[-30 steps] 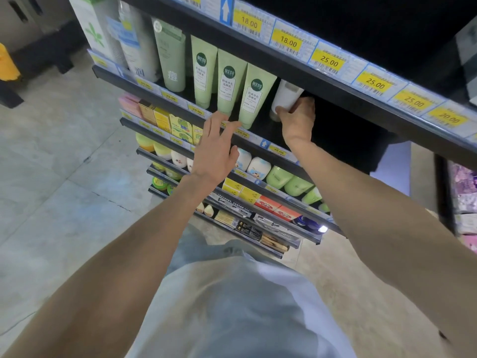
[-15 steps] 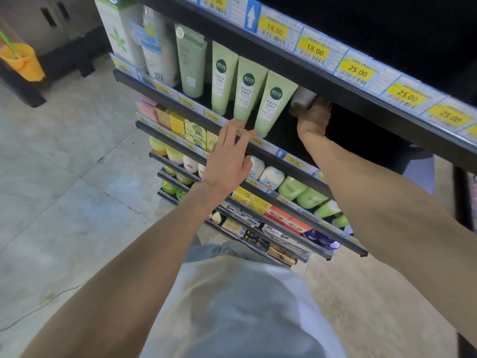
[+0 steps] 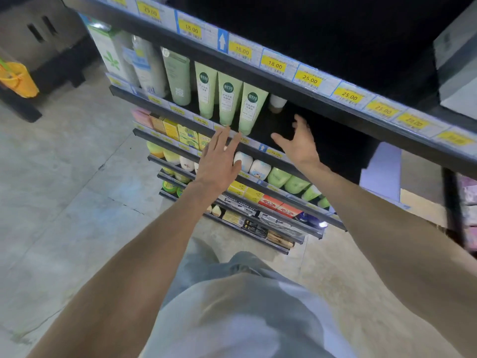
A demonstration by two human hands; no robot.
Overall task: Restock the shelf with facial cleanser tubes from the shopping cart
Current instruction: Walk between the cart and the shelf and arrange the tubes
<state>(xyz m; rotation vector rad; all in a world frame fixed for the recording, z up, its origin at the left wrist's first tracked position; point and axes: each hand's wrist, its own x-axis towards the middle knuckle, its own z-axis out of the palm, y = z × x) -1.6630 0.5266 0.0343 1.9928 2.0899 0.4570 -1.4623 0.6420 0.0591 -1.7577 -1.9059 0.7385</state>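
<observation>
Our left hand [image 3: 219,161] and right hand [image 3: 300,143] hover spread and empty before smooth green tubes [image 3: 228,102] and a white tube [image 3: 276,102] under the dark shelf [image 3: 296,91].

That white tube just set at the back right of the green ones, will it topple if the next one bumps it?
Probably, with a firm bump. The white tube stands upright on its cap end, tall and narrow, nothing visibly bracing it. The nearest pale green facial cleanser tube stands apart from it, giving little support. Both hands, left and right, are open and off it.
</observation>
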